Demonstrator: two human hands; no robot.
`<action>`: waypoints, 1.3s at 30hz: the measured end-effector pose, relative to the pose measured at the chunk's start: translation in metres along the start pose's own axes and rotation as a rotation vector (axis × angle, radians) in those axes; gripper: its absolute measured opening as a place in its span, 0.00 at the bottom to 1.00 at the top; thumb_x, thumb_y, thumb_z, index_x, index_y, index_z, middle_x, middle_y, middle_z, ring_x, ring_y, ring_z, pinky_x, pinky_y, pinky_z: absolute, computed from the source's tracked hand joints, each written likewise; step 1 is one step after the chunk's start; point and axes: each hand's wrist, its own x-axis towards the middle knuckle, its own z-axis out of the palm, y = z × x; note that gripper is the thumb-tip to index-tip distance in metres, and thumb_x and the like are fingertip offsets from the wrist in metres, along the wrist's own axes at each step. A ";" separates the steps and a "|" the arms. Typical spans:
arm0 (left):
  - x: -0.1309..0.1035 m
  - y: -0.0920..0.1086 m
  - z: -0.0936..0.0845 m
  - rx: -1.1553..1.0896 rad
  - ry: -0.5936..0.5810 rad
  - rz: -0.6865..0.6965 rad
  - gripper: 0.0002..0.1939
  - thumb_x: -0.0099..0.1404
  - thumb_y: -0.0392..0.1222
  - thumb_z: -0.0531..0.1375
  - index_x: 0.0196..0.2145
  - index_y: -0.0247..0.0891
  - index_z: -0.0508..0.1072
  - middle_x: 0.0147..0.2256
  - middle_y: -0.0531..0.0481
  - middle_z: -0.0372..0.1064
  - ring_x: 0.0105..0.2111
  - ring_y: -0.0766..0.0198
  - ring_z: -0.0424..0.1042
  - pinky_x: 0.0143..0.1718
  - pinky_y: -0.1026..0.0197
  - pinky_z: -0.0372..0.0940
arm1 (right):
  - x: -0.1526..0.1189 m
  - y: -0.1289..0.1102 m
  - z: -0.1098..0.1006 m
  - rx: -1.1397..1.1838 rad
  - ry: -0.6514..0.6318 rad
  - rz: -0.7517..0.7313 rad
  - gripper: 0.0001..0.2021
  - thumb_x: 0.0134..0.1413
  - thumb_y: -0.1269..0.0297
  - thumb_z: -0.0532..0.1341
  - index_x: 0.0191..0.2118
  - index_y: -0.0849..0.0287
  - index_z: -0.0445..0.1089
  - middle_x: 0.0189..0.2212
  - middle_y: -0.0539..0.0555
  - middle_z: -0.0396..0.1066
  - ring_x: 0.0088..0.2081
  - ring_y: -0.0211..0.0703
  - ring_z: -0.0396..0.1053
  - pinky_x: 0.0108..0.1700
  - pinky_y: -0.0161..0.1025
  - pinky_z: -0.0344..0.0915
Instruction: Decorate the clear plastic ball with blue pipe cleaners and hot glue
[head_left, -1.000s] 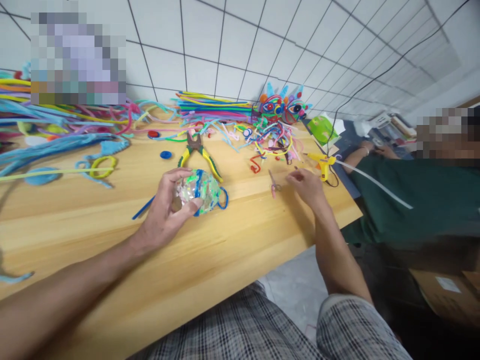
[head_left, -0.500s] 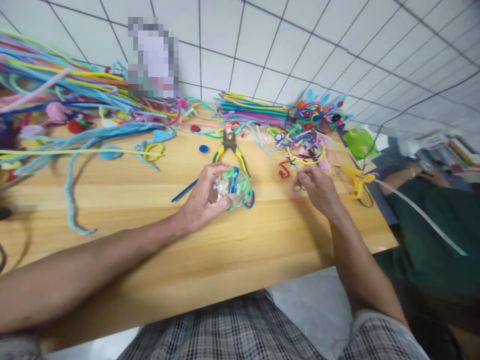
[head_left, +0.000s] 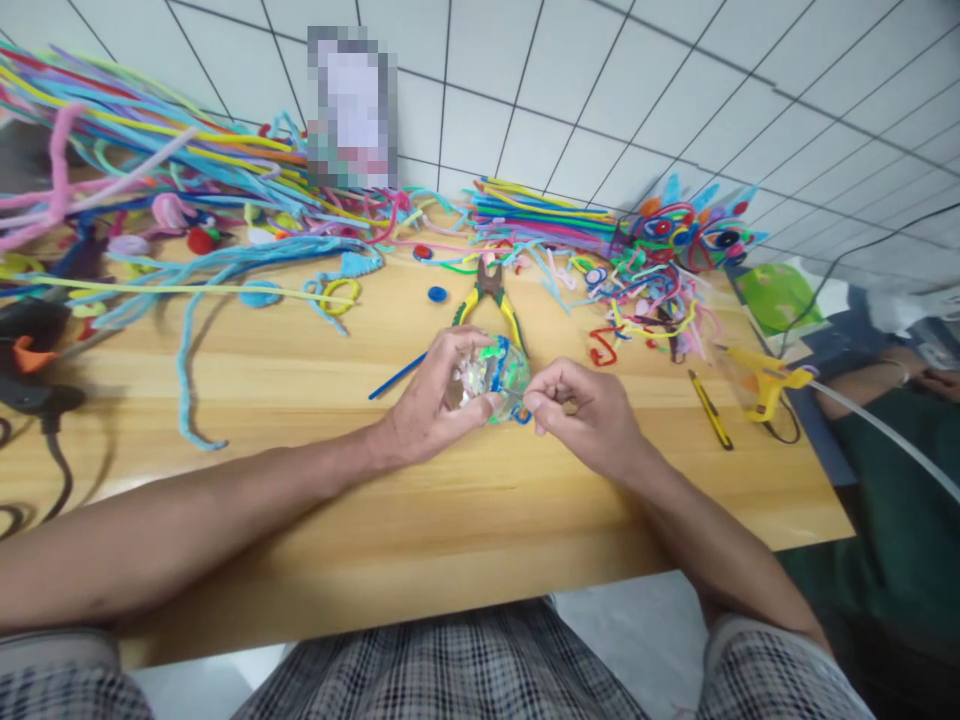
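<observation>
clear piece (head_left: 516, 372): partly behind hands (head_left: 424, 398) | pipe cleaners (head_left: 210, 128): cut left | co-worker (head_left: 892, 500): cut right

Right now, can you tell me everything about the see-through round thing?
The round thing looks like clear, shiny plastic, with green patches and a blue band across it. A blue loop shows at its right end. The left hand grips it over the table; the right hand is close at that end, but touching is unclear.

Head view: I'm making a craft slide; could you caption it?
Left hand holding a clear rounded craft piece banded in blue, right hand at its edge, yellow-and-green pliers lying beyond.
</observation>
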 end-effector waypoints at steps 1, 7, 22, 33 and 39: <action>0.000 0.000 0.000 0.003 -0.001 0.004 0.29 0.76 0.52 0.69 0.68 0.47 0.66 0.64 0.40 0.68 0.67 0.46 0.71 0.70 0.40 0.70 | -0.001 0.002 0.001 0.011 0.005 0.007 0.07 0.65 0.63 0.63 0.34 0.54 0.71 0.22 0.44 0.72 0.24 0.34 0.68 0.29 0.34 0.62; 0.001 0.001 -0.001 0.005 -0.004 0.028 0.28 0.77 0.52 0.68 0.68 0.47 0.66 0.63 0.40 0.68 0.67 0.47 0.71 0.70 0.41 0.70 | -0.003 0.009 0.003 0.001 0.029 -0.001 0.07 0.64 0.65 0.63 0.33 0.54 0.71 0.21 0.44 0.70 0.23 0.34 0.67 0.28 0.33 0.61; 0.000 0.003 -0.002 0.023 -0.022 0.011 0.28 0.77 0.51 0.68 0.69 0.48 0.64 0.64 0.40 0.67 0.68 0.47 0.70 0.72 0.40 0.69 | -0.006 0.018 0.010 -0.039 0.084 -0.091 0.07 0.66 0.67 0.64 0.34 0.54 0.71 0.22 0.42 0.69 0.23 0.32 0.66 0.28 0.33 0.60; 0.000 -0.001 0.000 0.011 -0.006 0.017 0.28 0.77 0.52 0.67 0.69 0.48 0.65 0.65 0.40 0.68 0.68 0.47 0.70 0.72 0.40 0.68 | -0.005 0.019 0.016 0.032 0.084 -0.038 0.06 0.64 0.67 0.63 0.33 0.54 0.70 0.22 0.43 0.68 0.22 0.32 0.64 0.26 0.33 0.58; -0.001 0.000 0.000 0.022 -0.015 0.033 0.29 0.77 0.53 0.67 0.69 0.48 0.64 0.65 0.39 0.68 0.68 0.46 0.69 0.72 0.38 0.69 | -0.006 0.015 0.016 0.039 0.074 0.004 0.06 0.62 0.65 0.63 0.32 0.53 0.70 0.22 0.44 0.69 0.23 0.33 0.64 0.27 0.33 0.59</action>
